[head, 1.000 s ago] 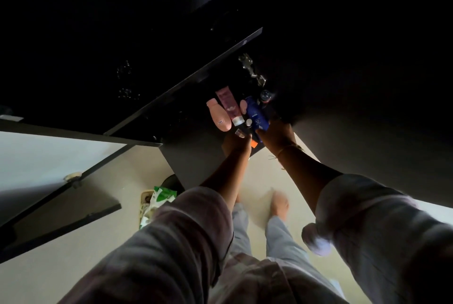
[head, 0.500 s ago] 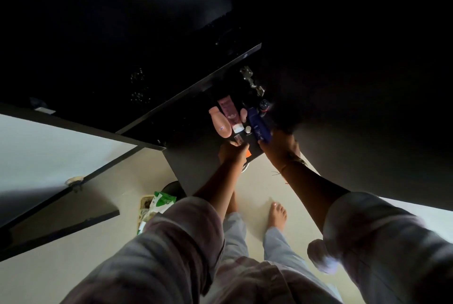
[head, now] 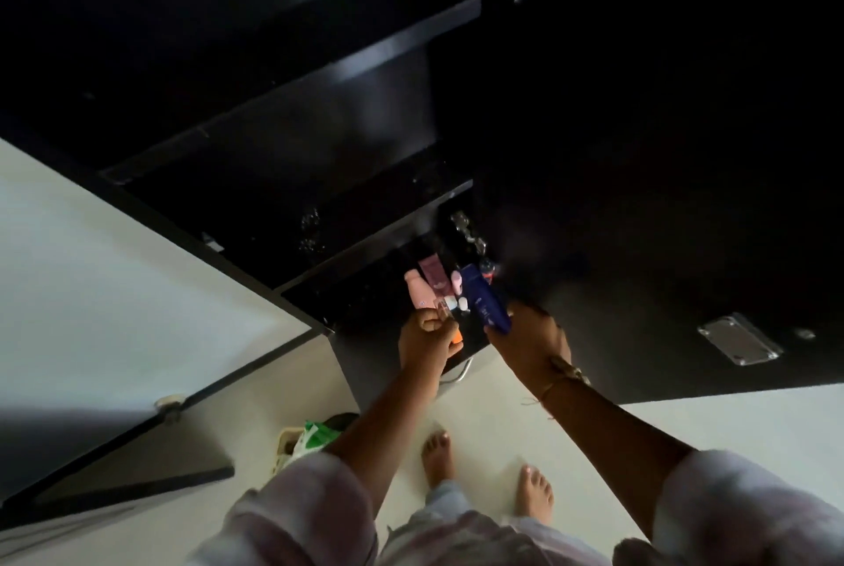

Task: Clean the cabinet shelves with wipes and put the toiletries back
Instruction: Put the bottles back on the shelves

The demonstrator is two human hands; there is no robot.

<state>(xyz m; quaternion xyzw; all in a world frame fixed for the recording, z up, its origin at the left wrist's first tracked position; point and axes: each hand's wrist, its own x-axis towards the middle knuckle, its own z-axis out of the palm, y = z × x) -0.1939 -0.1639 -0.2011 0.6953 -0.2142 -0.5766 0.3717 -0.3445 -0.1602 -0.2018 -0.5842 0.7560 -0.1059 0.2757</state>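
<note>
Dark-blue bottle [head: 486, 305] in the right hand [head: 530, 341], fingers wrapped round its lower end, tilts over the lowest cabinet shelf [head: 361, 291], where a pink bottle [head: 418, 289] and a mauve tube [head: 434, 275] crowd together. The left hand [head: 427, 339] curls round a small orange item [head: 456, 339] just beside them. The risk: in such gloom, either hand nudges the tight cluster and topples it.

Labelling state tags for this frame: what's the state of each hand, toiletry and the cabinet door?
Cabinet door: open.
Blue bottle: tilted, gripped by right hand.
Left hand: curled round small orange item.
Pink bottle: on shelf, beside mauve tube.
Green-white pack: on floor, untouched.
</note>
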